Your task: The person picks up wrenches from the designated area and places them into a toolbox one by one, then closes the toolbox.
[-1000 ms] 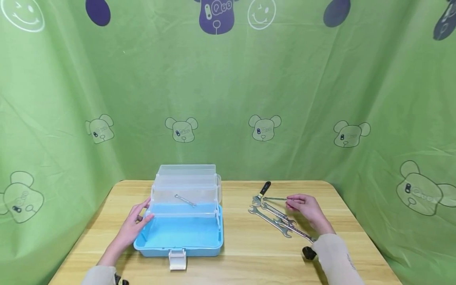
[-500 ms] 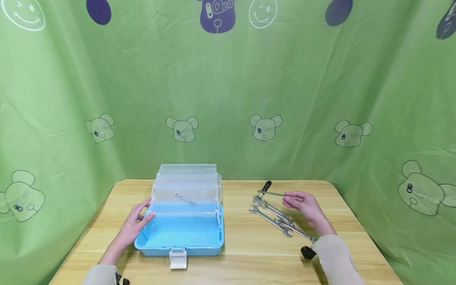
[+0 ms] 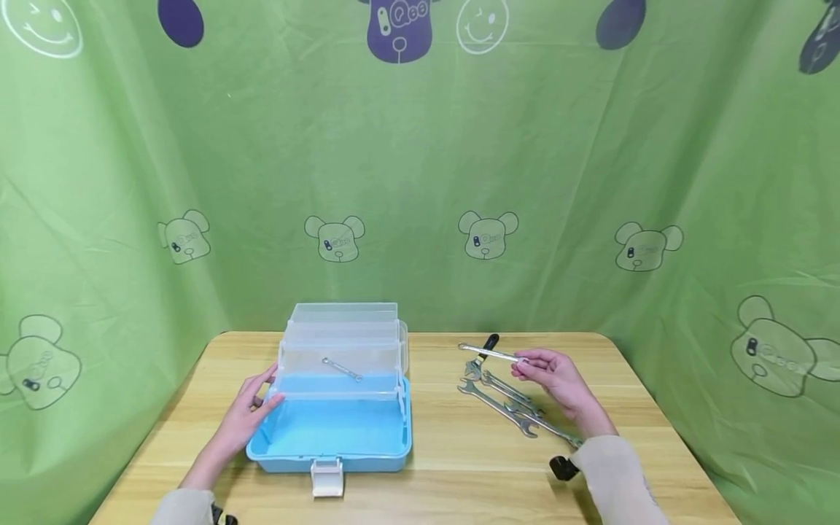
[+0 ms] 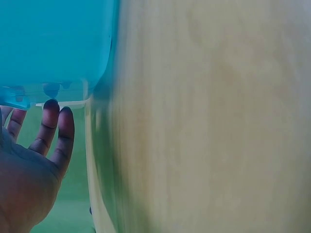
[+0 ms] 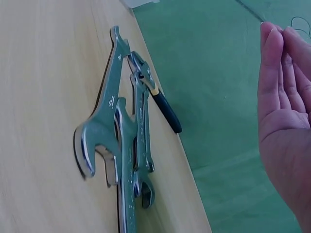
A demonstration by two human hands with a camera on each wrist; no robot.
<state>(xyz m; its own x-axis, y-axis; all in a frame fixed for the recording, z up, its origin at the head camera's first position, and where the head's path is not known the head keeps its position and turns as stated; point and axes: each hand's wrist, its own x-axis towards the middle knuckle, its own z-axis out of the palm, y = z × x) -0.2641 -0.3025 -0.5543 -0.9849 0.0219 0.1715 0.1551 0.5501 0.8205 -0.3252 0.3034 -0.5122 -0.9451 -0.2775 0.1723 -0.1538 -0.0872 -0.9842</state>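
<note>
At the right of the head view, my right hand [image 3: 551, 375] pinches one end of a slim silver wrench [image 3: 488, 353], raised over the other tools. The wrench's free end points left, passing across the adjustable wrench [image 3: 482, 357] with its black handle. In the right wrist view the thumb and fingertips [image 5: 273, 41] meet; the pinched wrench is hardly seen there. My left hand [image 3: 244, 417] rests against the left side of a light blue toolbox [image 3: 331, 464], thumb at the corner of its clear tray, other fingertips [image 4: 50, 104] at the wall. Inside the tray lies a small wrench [image 3: 342, 369].
Several open-end wrenches [image 3: 499, 408] lie in an overlapping pile below my right hand. The toolbox's clear trays [image 3: 344, 313] stand stepped up at the back, and a white latch [image 3: 327, 477] hangs at its front. A green curtain [image 3: 420, 160] surrounds the wooden table [image 3: 453, 481].
My right hand has lifted the slim wrench off the pile and moved it up and slightly left, now over the adjustable wrench. The left hand and toolbox stay in place.
</note>
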